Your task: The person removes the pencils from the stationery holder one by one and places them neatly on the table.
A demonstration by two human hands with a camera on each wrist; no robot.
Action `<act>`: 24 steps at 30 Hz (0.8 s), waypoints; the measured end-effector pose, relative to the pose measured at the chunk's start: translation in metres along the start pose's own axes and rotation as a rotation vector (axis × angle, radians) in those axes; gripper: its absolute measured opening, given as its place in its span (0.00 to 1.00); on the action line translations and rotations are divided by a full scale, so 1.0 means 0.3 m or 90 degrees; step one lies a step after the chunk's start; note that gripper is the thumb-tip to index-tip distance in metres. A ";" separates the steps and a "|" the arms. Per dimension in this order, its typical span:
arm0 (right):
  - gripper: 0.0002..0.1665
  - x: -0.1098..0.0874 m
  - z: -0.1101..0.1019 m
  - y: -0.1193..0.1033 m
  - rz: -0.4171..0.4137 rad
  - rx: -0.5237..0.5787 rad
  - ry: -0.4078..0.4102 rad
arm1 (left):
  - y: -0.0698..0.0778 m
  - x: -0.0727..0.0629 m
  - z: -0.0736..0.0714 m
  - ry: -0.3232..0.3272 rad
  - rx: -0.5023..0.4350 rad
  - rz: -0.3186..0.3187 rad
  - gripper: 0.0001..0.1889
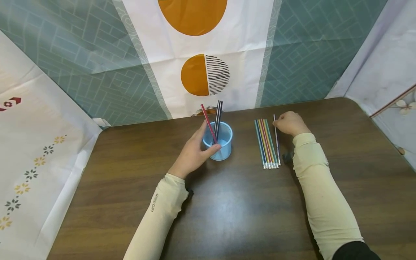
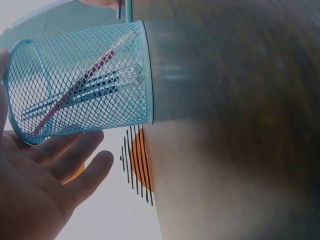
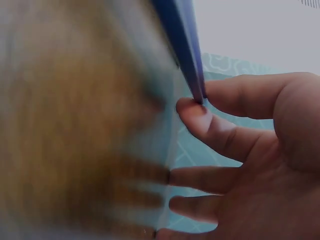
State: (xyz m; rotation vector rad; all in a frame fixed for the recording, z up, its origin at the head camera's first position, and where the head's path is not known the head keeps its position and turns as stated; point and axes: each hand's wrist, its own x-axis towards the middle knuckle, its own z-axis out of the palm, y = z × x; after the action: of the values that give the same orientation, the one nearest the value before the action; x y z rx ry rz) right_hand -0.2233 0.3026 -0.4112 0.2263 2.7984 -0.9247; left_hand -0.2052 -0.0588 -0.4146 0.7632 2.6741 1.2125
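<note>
A light blue mesh pencil cup (image 1: pixel 225 146) stands upright on the table. My left hand (image 1: pixel 191 153) curves around its left side, the thumb and fingers near the rim; in the left wrist view the fingers (image 2: pixel 82 160) lie beside the mesh. A red pencil (image 1: pixel 206 116) leans left inside it, beside dark striped pencils (image 1: pixel 219 110). To the right, my right hand (image 1: pixel 290 123) pinches the far end of a purple-blue pencil (image 3: pixel 185 45) between thumb and index finger. Its other end lies near a row of several coloured pencils (image 1: pixel 266 144), their eraser ends toward me.
The brown wooden table (image 1: pixel 224 216) runs up to a patterned cloth (image 1: pixel 247 79) hanging at the back. White cloths hang along the left and right sides. Dark wrist cameras sit at both sleeves.
</note>
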 end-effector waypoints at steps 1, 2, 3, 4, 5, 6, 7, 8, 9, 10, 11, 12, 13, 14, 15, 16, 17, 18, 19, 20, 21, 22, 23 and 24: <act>0.26 0.000 0.002 -0.002 0.000 -0.003 -0.005 | 0.001 0.000 0.000 0.000 -0.001 0.001 0.52; 0.26 0.000 0.004 -0.002 0.003 -0.006 -0.012 | 0.001 0.000 -0.001 0.001 -0.001 0.001 0.52; 0.25 0.000 0.006 -0.003 0.006 -0.009 -0.018 | 0.001 0.000 -0.001 0.001 0.000 0.002 0.52; 0.25 0.000 0.007 -0.005 0.009 -0.013 -0.021 | 0.002 0.000 0.000 0.002 0.000 0.002 0.52; 0.24 -0.001 0.009 -0.007 0.009 -0.017 -0.025 | 0.001 0.000 0.000 0.002 0.001 0.001 0.52; 0.23 -0.003 0.011 -0.009 0.011 -0.020 -0.028 | 0.001 0.000 0.001 0.002 0.002 0.001 0.52; 0.22 -0.005 0.011 -0.012 0.013 -0.020 -0.034 | 0.001 0.000 0.002 0.002 0.002 0.000 0.52; 0.21 -0.008 0.012 -0.016 0.015 -0.020 -0.039 | 0.001 0.000 0.003 0.003 0.004 0.000 0.52; 0.20 -0.011 0.012 -0.020 0.018 -0.020 -0.045 | 0.001 0.000 0.004 0.003 0.004 0.000 0.52; 0.19 -0.012 0.013 -0.023 0.020 -0.021 -0.053 | -0.001 0.001 0.005 0.003 0.003 0.000 0.52; 0.18 -0.014 0.013 -0.027 0.021 -0.021 -0.061 | -0.002 0.000 0.006 0.004 0.003 -0.001 0.52; 0.18 -0.015 0.014 -0.030 0.023 -0.021 -0.066 | -0.002 -0.001 0.006 0.005 0.002 -0.001 0.52; 0.17 -0.015 0.014 -0.033 0.023 -0.021 -0.071 | -0.003 -0.002 0.006 0.005 0.002 -0.002 0.52; 0.17 -0.014 0.016 -0.035 0.024 -0.022 -0.074 | -0.004 -0.002 0.007 0.005 0.001 -0.002 0.51; 0.17 -0.014 0.017 -0.036 0.023 -0.024 -0.076 | -0.004 -0.003 0.007 0.005 0.000 -0.002 0.51; 0.17 -0.014 0.017 -0.038 0.022 -0.026 -0.076 | -0.004 -0.004 0.006 0.005 -0.001 -0.003 0.51; 0.17 -0.013 0.018 -0.039 0.022 -0.029 -0.077 | -0.003 -0.004 0.006 0.005 0.000 -0.003 0.51; 0.17 -0.012 0.019 -0.040 0.024 -0.032 -0.077 | -0.003 -0.005 0.006 0.005 -0.001 -0.003 0.51; 0.18 -0.011 0.020 -0.040 0.025 -0.039 -0.078 | -0.002 -0.005 0.005 0.004 0.000 -0.003 0.51; 0.19 -0.010 0.020 -0.041 0.027 -0.046 -0.079 | -0.001 -0.004 0.005 0.005 0.000 -0.003 0.51; 0.22 -0.008 0.020 -0.041 0.030 -0.054 -0.081 | -0.001 -0.004 0.005 0.004 0.001 -0.003 0.51; 0.25 -0.006 0.021 -0.040 0.034 -0.063 -0.084 | 0.000 -0.004 0.006 0.004 0.003 -0.004 0.51; 0.28 -0.005 0.021 -0.038 0.037 -0.071 -0.087 | 0.000 -0.003 0.007 0.003 0.004 -0.005 0.51; 0.30 -0.004 0.021 -0.037 0.041 -0.078 -0.088 | 0.001 -0.003 0.007 0.003 0.004 -0.005 0.51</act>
State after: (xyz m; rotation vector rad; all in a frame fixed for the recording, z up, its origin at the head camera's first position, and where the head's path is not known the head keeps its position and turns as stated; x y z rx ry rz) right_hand -0.2237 0.2899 -0.4094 0.2231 2.6911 -0.7233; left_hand -0.2037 -0.0576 -0.4161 0.7504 2.6836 1.2050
